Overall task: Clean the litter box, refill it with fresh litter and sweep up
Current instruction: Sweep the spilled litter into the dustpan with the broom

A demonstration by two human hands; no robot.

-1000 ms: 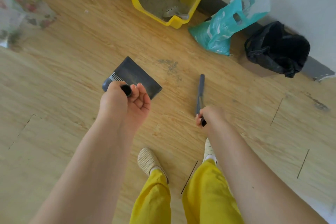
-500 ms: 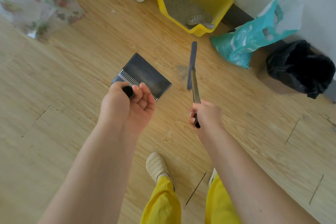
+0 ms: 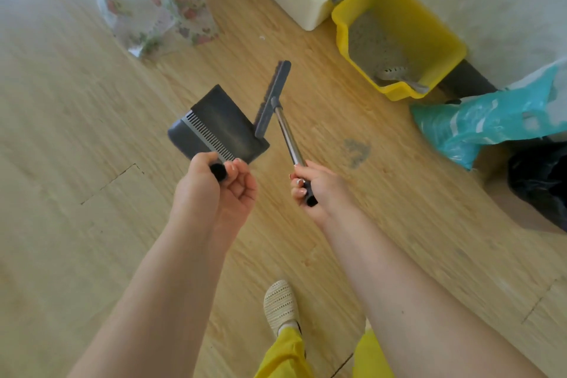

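My left hand (image 3: 219,184) grips the black handle of a dark grey dustpan (image 3: 221,127) with a comb edge, held above the wood floor. My right hand (image 3: 316,186) grips the metal handle of a small broom (image 3: 274,98), whose grey head points away, just beside the dustpan's right edge. A small grey patch of spilled litter (image 3: 356,150) lies on the floor right of the broom. The yellow litter box (image 3: 441,49) stands by the wall at upper right, holding pale litter and a slotted scoop (image 3: 395,77).
A cream bin (image 3: 294,6) with dark contents stands left of the litter box. A teal plastic bag (image 3: 487,120) and a black bag (image 3: 540,181) lie at the right by the wall. A floral fabric (image 3: 156,3) hangs at upper left. My slippered foot (image 3: 280,307) is below.
The broom head has swung left and up, from the floor near the litter patch to beside the dustpan. The view has shifted, so the box and bags now sit further right.
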